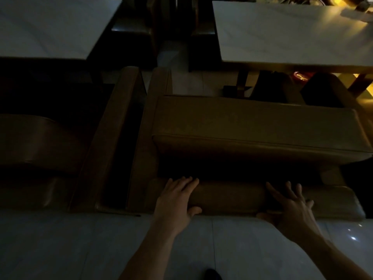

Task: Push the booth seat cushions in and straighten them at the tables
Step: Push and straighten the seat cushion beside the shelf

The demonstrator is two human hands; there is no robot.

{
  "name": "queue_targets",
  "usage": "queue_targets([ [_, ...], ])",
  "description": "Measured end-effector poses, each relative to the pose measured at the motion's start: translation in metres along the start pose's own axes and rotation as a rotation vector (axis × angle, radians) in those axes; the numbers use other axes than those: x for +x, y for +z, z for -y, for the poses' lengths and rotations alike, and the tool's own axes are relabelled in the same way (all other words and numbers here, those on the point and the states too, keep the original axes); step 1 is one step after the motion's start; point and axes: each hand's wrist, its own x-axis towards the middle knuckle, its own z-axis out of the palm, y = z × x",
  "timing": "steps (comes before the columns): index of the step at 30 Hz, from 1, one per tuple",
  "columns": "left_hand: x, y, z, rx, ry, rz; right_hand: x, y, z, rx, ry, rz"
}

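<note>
At the near edge of the booth, just above the floor: rounded tan leatherette cushion (228, 196), lying lengthwise from left to right. Flat on its left part, left hand (177, 197), fingers straight and close together over the top, thumb down the near face. On its right part, right hand (290, 201), fingers spread wide, thumb tucked at the near lower edge. Just beyond, across a dark gap, long tan box-shaped cushion with a piped seam (258, 122). Farther off, white rectangular tabletop (292, 33); second white tabletop (50, 27) at far left, beyond a neighbouring tan booth seat (40, 142). Underfoot, pale glossy tiled floor (80, 243).
</note>
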Motion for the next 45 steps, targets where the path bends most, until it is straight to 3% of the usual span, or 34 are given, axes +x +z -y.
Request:
queue_targets([
  [23, 0.000, -0.004, 0.010, -0.007, -0.001, 0.127, -0.003, 0.004, 0.010, -0.032, 0.017, 0.061],
  [37, 0.006, -0.003, -0.001, 0.002, -0.078, 0.094, -0.001, 0.014, 0.008, -0.073, -0.016, -0.064],
  [45, 0.007, -0.015, -0.011, 0.056, -0.122, 0.167, 0.003, -0.002, 0.018, -0.105, 0.022, 0.128],
])
